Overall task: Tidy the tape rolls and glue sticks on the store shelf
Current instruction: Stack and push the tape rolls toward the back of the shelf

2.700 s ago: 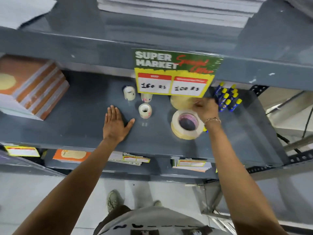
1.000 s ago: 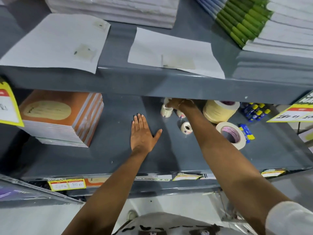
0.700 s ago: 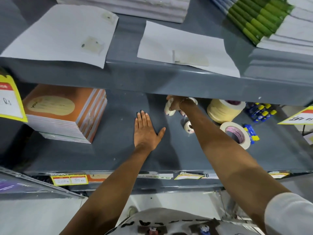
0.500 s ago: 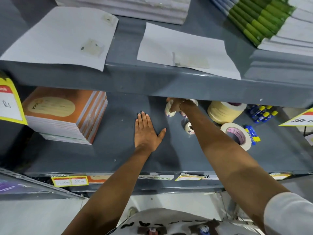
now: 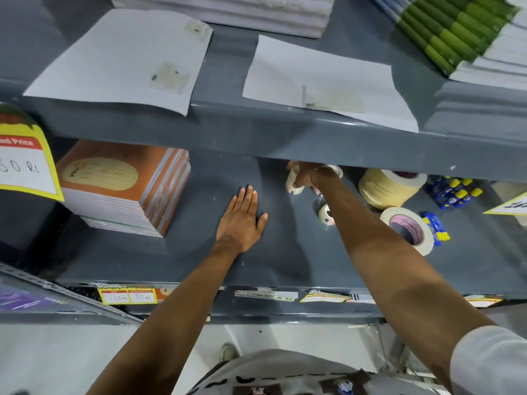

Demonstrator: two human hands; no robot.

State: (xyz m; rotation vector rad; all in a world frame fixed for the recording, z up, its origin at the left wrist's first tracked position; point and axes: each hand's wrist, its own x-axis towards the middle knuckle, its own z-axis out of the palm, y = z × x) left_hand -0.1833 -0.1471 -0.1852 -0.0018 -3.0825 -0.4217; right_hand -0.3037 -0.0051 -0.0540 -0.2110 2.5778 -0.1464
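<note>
My left hand (image 5: 242,220) lies flat and open on the grey shelf (image 5: 199,252), holding nothing. My right hand (image 5: 302,175) reaches to the back, fingers closed around a small white tape roll (image 5: 293,185); the upper shelf edge hides its fingertips. Another small roll (image 5: 336,169) peeks out behind the wrist, and a third small roll (image 5: 325,213) lies beside my forearm. To the right stand a stack of wide cream tape (image 5: 390,188) and one wide roll (image 5: 407,229) lying flat. Blue-and-yellow glue sticks (image 5: 456,192) cluster at the far right, with a single glue stick (image 5: 435,229) next to the flat roll.
A stack of orange notebooks (image 5: 125,186) sits at the left of the shelf. The upper shelf (image 5: 285,132) overhangs, carrying white sheets and book piles. Yellow price tags hang at the left (image 5: 25,163) and the right edge (image 5: 510,205).
The view shifted left and up since the oldest frame. My right hand left the wide tape rolls and moved to the small rolls at the back, closing on one. My left hand stayed flat.
</note>
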